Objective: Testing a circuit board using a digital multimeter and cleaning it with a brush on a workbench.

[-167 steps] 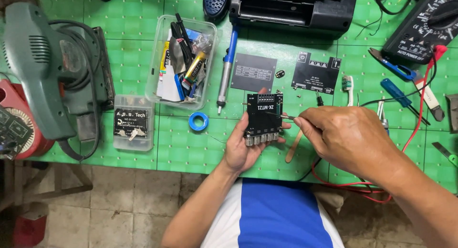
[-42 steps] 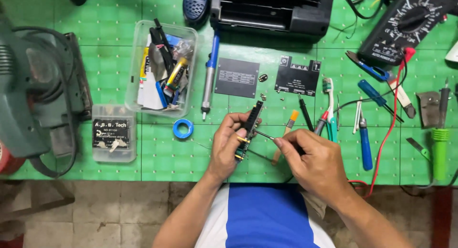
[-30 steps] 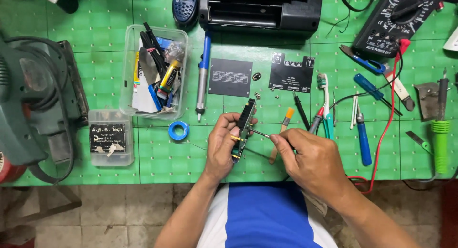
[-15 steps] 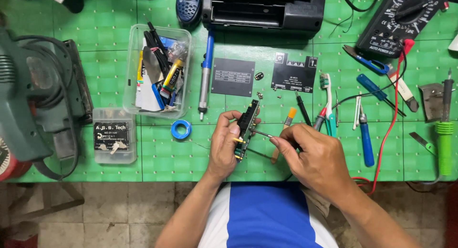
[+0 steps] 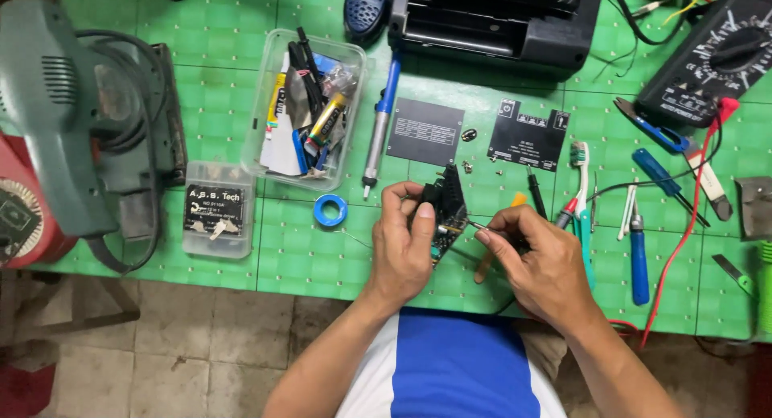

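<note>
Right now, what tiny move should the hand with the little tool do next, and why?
Probably a gentle turn of the thin tool in place. The right hand has its metal tip right at the edge of the small black circuit board, which the left hand holds tilted above the green mat. Tiny loose screws lie nearby, so it looks like screw work, though the tip's exact contact is too small to tell.

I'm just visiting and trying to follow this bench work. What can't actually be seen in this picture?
- Head view: the lower part of the circuit board is covered by the left hand.
- The slim tool's handle is buried in the right hand; only its metal tip shows.
- The tiny parts on the board are too small to tell apart.
- The multimeter is cut off by the top right edge.
- The green power tool runs off the left edge.
</note>
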